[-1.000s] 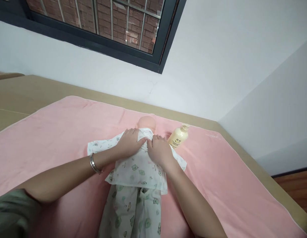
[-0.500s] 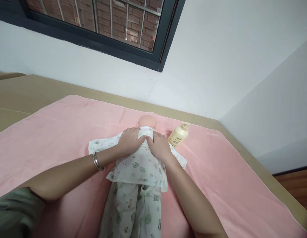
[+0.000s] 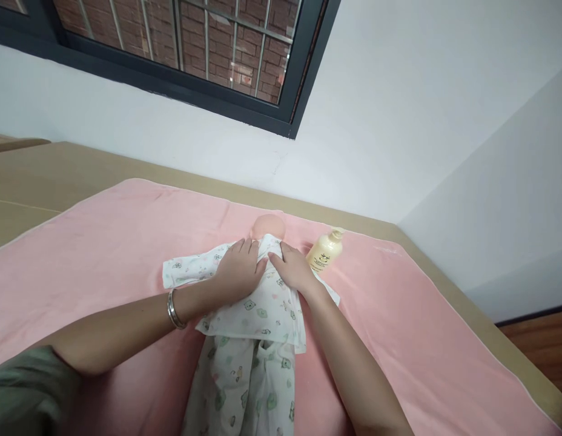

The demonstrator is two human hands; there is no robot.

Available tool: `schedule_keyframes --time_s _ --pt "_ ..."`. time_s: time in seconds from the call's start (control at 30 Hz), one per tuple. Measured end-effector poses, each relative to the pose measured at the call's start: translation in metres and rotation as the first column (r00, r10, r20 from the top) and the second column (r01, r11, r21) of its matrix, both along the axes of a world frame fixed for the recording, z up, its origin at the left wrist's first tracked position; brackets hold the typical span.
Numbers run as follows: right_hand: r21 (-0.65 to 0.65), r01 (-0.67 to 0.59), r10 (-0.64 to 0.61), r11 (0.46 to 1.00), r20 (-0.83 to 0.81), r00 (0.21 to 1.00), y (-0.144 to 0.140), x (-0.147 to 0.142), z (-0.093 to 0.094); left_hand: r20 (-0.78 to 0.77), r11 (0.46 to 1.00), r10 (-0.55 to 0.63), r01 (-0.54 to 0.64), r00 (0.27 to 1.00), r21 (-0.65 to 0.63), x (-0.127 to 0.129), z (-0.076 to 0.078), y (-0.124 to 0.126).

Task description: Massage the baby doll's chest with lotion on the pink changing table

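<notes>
A baby doll (image 3: 268,226) lies stretched out on a pink blanket, its bare head at the far end. It wears a white printed top (image 3: 258,312) and matching trousers (image 3: 263,387). My left hand (image 3: 239,269) rests open on the left side of the upper top, fingers pointing toward the head. On the right side, my right hand (image 3: 292,264) lies open with its thumb turned inward. Between the two thumbs the cloth is bunched into folds. The doll's face is not visible.
A pale yellow bottle (image 3: 325,249) stands just right of my right hand. The pink blanket (image 3: 399,321) covers much of a tan surface (image 3: 94,158). White walls (image 3: 353,163) rise behind, with a dark-framed window (image 3: 281,121) above.
My left hand has slid slightly down and its thumb has shifted a little; the cloth near the doll's neck is creased differently. My right hand has barely moved. The view has tilted slightly.
</notes>
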State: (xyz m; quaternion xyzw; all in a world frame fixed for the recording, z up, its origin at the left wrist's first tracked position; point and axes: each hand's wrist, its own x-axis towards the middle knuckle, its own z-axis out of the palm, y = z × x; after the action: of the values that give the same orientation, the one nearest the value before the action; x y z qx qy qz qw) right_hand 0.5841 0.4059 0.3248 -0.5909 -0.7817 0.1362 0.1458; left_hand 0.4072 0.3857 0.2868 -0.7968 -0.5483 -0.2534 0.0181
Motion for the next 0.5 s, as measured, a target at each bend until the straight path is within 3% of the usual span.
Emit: schedule_keyframes --time_s 0.13,0.33,0.5 --pt "0.013 0.003 -0.004 1.000 0.032 0.999 -0.003 -0.002 0.002 0.030 1.000 -0.011 0.011 0.999 -0.022 0.000 0.000 0.001" --pt "0.120 0.105 -0.135 0.987 0.271 0.953 -0.032 -0.029 0.005 0.159 0.950 -0.037 0.084 0.987 -0.299 -0.013 0.018 0.025" --pt "0.073 0.088 -0.103 0.993 0.240 0.965 -0.029 -0.024 0.005 0.122 0.963 -0.012 0.044 0.992 -0.268 -0.011 0.020 0.018"
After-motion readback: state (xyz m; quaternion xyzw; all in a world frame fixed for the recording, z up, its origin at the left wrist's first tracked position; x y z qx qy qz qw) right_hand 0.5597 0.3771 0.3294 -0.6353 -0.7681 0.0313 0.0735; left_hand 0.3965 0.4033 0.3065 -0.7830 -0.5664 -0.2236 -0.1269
